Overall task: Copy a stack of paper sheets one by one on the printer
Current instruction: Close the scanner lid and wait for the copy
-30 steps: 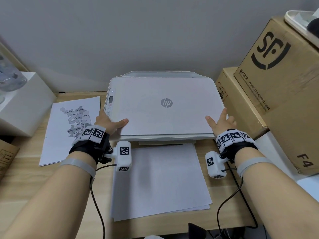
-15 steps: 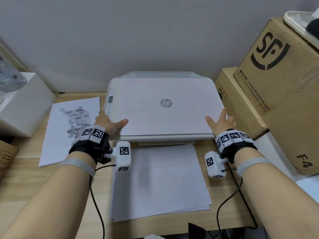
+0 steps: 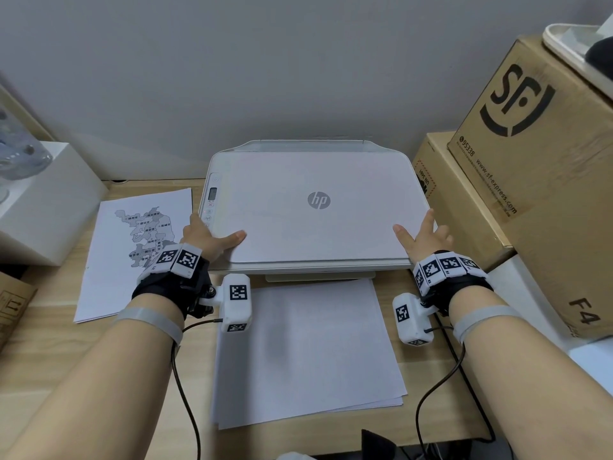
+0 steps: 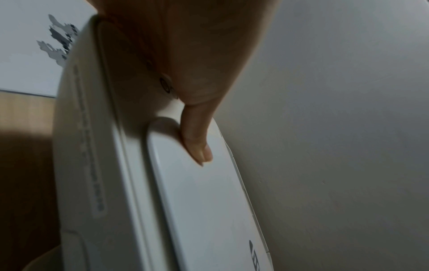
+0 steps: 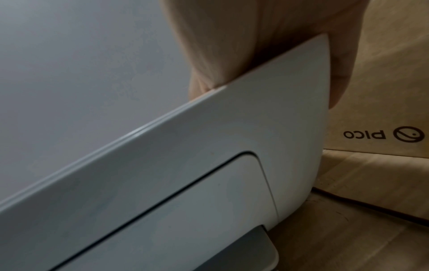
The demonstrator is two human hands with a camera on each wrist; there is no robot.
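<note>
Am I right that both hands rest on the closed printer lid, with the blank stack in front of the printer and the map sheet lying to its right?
Not quite: the map sheet lies to the left of the printer, as the head view shows. The rest holds: the left hand and right hand rest on the closed lid, and the blank stack lies in front.

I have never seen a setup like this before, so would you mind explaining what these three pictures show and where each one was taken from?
There is no robot here: a person wears three cameras. The wide picture comes from the head, looking down at a desk. The two dim close-ups come from cameras strapped to each wrist, looking along the fingers. On the desk sits a closed printer, with a stack of blank sheets in front and a printed map page to its left. Cardboard boxes stand on the right. The left hand and right hand rest at the printer lid's front corners, thumbs on top; neither holds any paper.
</note>
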